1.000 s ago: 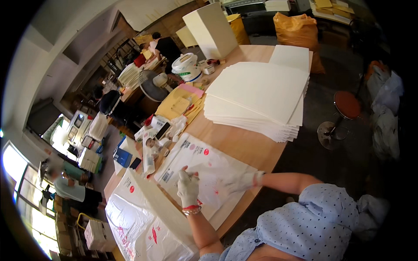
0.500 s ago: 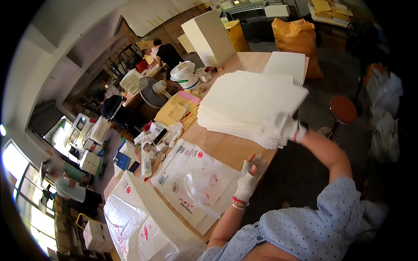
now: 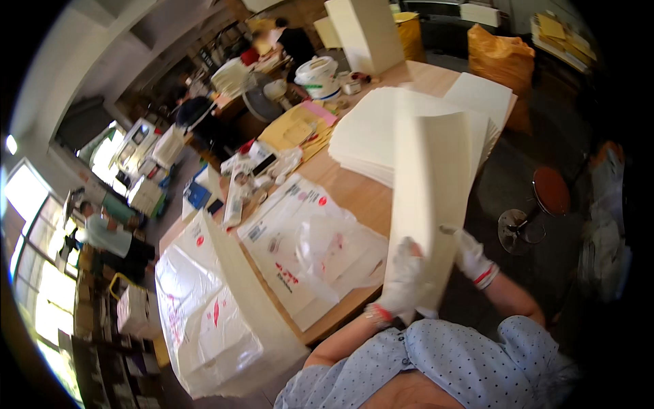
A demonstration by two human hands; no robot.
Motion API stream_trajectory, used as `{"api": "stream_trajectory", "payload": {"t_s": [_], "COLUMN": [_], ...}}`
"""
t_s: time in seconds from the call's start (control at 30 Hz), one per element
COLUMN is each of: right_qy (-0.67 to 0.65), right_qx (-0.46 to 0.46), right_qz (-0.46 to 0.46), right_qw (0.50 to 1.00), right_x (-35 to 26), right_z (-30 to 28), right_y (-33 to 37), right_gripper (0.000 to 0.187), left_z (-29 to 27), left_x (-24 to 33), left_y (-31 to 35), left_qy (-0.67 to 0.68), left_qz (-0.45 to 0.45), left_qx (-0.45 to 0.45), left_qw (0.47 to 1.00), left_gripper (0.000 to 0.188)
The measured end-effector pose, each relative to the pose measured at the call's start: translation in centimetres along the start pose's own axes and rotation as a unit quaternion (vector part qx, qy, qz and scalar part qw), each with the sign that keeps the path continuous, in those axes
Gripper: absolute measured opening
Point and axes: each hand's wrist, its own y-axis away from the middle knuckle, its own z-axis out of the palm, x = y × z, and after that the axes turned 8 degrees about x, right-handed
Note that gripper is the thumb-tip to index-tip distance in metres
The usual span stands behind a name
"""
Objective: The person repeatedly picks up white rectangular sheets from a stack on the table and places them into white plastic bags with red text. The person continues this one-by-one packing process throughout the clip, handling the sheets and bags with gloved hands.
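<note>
Both my hands wear pale gloves with the fingertips showing. Between them stands a curved batch of large off-white paper sheets (image 3: 439,177), lifted and bowed lengthwise; its upper part is blurred by motion. My left hand (image 3: 407,278) is closed on the near left edge of the sheets. At the near right edge, my right hand (image 3: 470,258) grips them too, with some of its fingers hidden behind the paper. Behind the held sheets lies the pile of white sheets (image 3: 364,126) on the wooden table (image 3: 364,201). An opened clear plastic wrapper with red print (image 3: 300,266) lies to the left.
A plastic-wrapped block of paper (image 3: 211,313) occupies the table's near left. Farther back are a phone (image 3: 264,163), yellow envelopes (image 3: 289,133), a white bucket (image 3: 317,78) and a tall white block (image 3: 364,34). A round red stool (image 3: 550,191) stands right. Several people work beyond.
My right hand has drawn a batch of sheets off the pile toward me and raised it upright. My left hand, empty before, now holds its left edge. The view has shifted.
</note>
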Motion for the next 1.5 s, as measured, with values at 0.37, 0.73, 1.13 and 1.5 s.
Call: {"api": "stream_trajectory", "payload": {"t_s": [0.37,0.73,1.13,1.5], "right_qy": [0.317,0.71,0.64,0.66], "right_qx": [-0.026,-0.302,-0.102,-0.279], "right_qz": [-0.209,-0.117,0.038,0.126], "right_qw": [0.924,0.625,0.761,0.686], "right_x": [-6.5,-0.5,15.9,11.7], "right_z": [2.7,14.5,16.0,12.9], "right_y": [3.6,-3.8,-16.2,-8.7], "right_gripper": [0.017,0.028,0.046,0.08], "left_z": [-12.9,-1.4,-1.9,-6.4], "left_x": [-16.1,-12.7,-22.1,-19.4], "left_y": [-0.6,-3.1,10.0,22.4], "left_qy": [0.145,0.366,-0.267,-0.014], "left_qz": [-0.428,-0.242,0.105,-0.564], "left_qx": [0.121,0.032,0.063,0.222], "left_qw": [0.884,0.898,0.956,0.795], "left_gripper": [0.048,0.042,0.035,0.022]}}
